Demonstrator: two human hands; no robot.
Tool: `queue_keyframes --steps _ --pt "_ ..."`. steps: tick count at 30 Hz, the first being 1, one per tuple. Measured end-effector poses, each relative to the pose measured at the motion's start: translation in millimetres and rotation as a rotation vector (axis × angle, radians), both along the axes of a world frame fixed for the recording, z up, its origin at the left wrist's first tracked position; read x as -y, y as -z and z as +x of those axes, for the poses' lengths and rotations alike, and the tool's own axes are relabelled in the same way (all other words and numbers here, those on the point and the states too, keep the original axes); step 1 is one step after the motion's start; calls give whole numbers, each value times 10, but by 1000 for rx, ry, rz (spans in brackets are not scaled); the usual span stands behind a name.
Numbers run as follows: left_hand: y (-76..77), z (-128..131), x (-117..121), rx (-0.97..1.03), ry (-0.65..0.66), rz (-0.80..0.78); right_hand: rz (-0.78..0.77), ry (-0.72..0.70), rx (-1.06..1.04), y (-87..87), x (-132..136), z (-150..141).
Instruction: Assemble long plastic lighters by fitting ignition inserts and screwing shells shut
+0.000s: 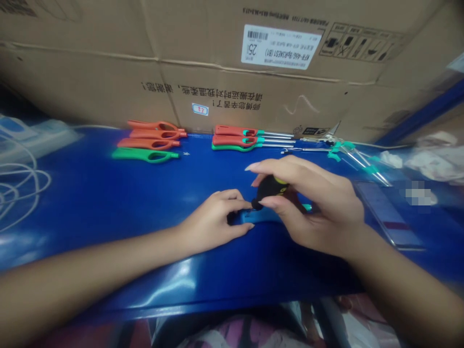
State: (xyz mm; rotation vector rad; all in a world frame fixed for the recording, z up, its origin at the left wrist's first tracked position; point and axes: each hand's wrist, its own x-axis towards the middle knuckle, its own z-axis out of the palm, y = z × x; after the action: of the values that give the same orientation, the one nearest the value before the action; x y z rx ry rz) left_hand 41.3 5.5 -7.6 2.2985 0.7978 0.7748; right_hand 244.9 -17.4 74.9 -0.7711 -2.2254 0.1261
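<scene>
On the blue table, my left hand (221, 217) pinches the end of a blue lighter (263, 215) and holds it flat. My right hand (315, 203) is closed around the black and yellow handle of a short screwdriver (270, 191). Its tip points down at the lighter's body near my left fingertips; the exact contact spot is hidden. Past my right fingers shows a small teal bit of the lighter. Behind my hands, several assembled lighters (235, 140) with red and green bodies and metal tubes lie side by side.
At the back left lie several orange and green lighter shells (148, 154). Loose metal tubes with teal parts (362, 162) are at the back right, near a phone (387, 212) and crumpled white tissue (442, 154). A white cable (25, 179) coils at left. A cardboard box (203, 63) stands behind.
</scene>
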Motion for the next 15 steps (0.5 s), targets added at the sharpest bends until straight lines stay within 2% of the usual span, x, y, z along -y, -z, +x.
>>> queue_keyframes --steps 7,15 --pt "8 7 0 -8 -2 2 99 154 72 37 -1 0" --pt "-1 6 6 -19 -32 -72 106 56 33 102 17 -50"
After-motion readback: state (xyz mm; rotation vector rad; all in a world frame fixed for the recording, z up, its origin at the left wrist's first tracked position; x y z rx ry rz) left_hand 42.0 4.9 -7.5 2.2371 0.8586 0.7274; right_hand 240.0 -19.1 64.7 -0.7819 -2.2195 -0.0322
